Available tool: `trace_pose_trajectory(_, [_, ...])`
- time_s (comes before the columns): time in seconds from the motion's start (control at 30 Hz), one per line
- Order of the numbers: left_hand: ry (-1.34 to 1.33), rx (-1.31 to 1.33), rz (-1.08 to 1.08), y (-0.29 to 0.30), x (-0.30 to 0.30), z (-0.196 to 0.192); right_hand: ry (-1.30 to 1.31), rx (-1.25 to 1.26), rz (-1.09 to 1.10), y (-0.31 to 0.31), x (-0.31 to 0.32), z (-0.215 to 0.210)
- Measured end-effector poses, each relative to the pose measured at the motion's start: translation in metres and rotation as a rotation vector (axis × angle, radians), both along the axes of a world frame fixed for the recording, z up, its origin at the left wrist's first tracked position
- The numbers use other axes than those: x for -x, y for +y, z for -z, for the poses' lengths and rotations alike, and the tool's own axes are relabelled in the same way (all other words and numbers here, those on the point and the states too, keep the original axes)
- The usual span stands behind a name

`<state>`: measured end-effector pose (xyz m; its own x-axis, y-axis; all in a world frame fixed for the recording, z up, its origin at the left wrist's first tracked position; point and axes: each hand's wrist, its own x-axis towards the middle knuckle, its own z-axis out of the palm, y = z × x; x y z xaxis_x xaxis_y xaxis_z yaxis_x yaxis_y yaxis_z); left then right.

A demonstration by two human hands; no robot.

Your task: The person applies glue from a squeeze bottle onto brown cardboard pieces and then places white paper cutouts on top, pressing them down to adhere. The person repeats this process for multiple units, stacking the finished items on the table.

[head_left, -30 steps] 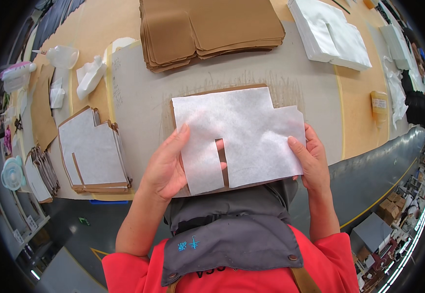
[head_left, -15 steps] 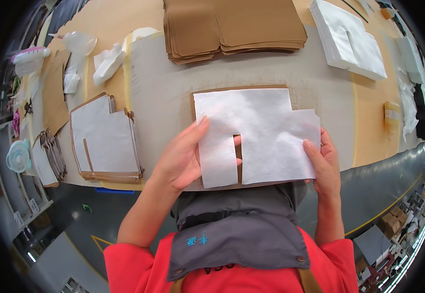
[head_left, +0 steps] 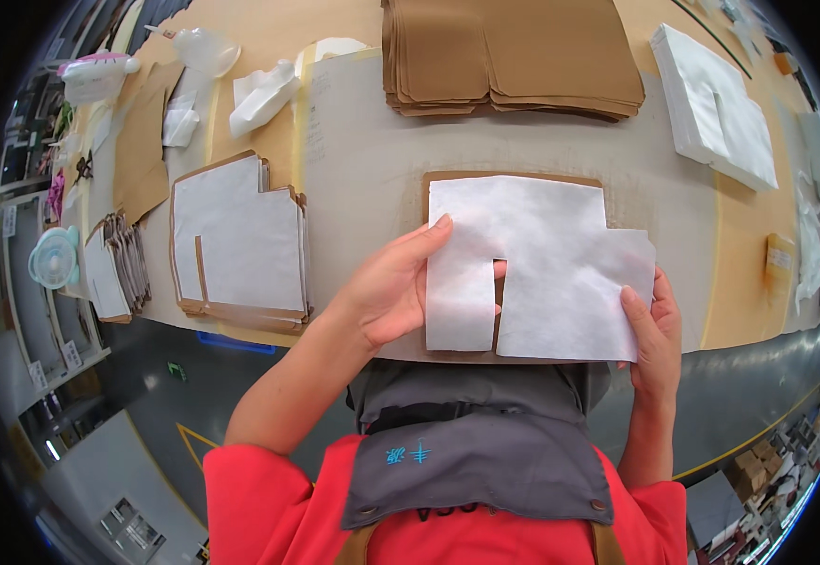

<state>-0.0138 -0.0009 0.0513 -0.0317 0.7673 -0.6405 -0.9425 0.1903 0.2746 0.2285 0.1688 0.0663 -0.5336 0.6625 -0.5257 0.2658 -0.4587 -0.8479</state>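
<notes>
Hands [head_left: 396,285] [head_left: 653,336] hold white sheet [head_left: 561,282], fingers [head_left: 499,269] apparently underneath

A worktable [head_left: 363,132] with stacked brown sheets [head_left: 561,52] shows a workshop.

Tabletop [head_left: 344,179], left side: a clear nozzled bottle [head_left: 209,53] lies near a translucent container with a pink top [head_left: 96,81]; crumpled white wrapping [head_left: 265,97] rests to their right. Right side: a yellowish container [head_left: 779,268]. Beyond the left edge, a round pale-blue object [head_left: 54,257]. Lower right: a grey, glossy floor [head_left: 725,400] and cardboard boxes [head_left: 752,471].
</notes>
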Motion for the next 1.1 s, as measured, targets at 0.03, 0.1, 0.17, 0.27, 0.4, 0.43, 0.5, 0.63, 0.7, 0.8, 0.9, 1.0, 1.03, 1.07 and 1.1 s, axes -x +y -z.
trace_pose_trajectory(0.03, [0.009, 0.001, -0.002, 0.000, 0.000, 0.000, -0.003, -0.003, 0.001, 0.000, 0.000, 0.000])
trace_pose_trajectory(0.1, [0.005, -0.011, 0.002, 0.000, 0.001, 0.000, 0.004, -0.006, 0.002, 0.000, 0.001, 0.000])
trace_pose_trajectory(0.17, [-0.010, -0.019, 0.006, 0.000, 0.002, 0.001, 0.007, -0.005, -0.002, 0.000, 0.001, 0.000])
trace_pose_trajectory(0.27, [-0.041, -0.008, 0.021, 0.000, 0.004, 0.002, -0.002, -0.005, -0.006, 0.000, 0.001, -0.002])
trace_pose_trajectory(0.4, [-0.089, 0.023, 0.040, -0.001, 0.007, 0.003, -0.014, -0.012, -0.009, 0.000, 0.002, -0.004])
trace_pose_trajectory(0.43, [-0.105, 0.023, 0.043, -0.001, 0.008, 0.003, -0.011, -0.011, -0.012, 0.000, 0.002, -0.004])
trace_pose_trajectory(0.5, [-0.121, 0.021, 0.047, -0.001, 0.009, 0.002, -0.013, -0.020, -0.007, -0.001, 0.003, -0.004])
trace_pose_trajectory(0.63, [-0.139, 0.023, 0.056, -0.002, 0.010, 0.000, -0.010, -0.017, -0.012, -0.001, 0.003, -0.005])
trace_pose_trajectory(0.7, [-0.116, 0.038, 0.058, -0.002, 0.010, 0.000, -0.006, -0.016, -0.017, -0.001, 0.003, -0.005])
trace_pose_trajectory(0.8, [-0.086, 0.039, 0.064, -0.004, 0.011, 0.002, 0.002, -0.014, -0.022, -0.001, 0.002, -0.005])
trace_pose_trajectory(0.9, [-0.043, 0.035, 0.071, -0.003, 0.012, 0.002, -0.001, -0.014, -0.023, 0.000, 0.002, -0.004])
trace_pose_trajectory(1.0, [-0.010, 0.031, 0.076, -0.003, 0.012, 0.001, -0.005, -0.013, -0.024, 0.000, 0.002, -0.004])
trace_pose_trajectory(1.03, [-0.003, 0.030, 0.077, -0.003, 0.013, 0.001, -0.006, -0.013, -0.024, 0.000, 0.002, -0.004])
trace_pose_trajectory(1.07, [0.014, 0.033, 0.083, -0.004, 0.013, 0.000, -0.004, -0.014, -0.022, 0.000, 0.002, -0.004])
trace_pose_trajectory(1.1, [0.031, 0.035, 0.089, -0.004, 0.013, -0.001, -0.002, -0.015, -0.020, 0.000, 0.002, -0.004])
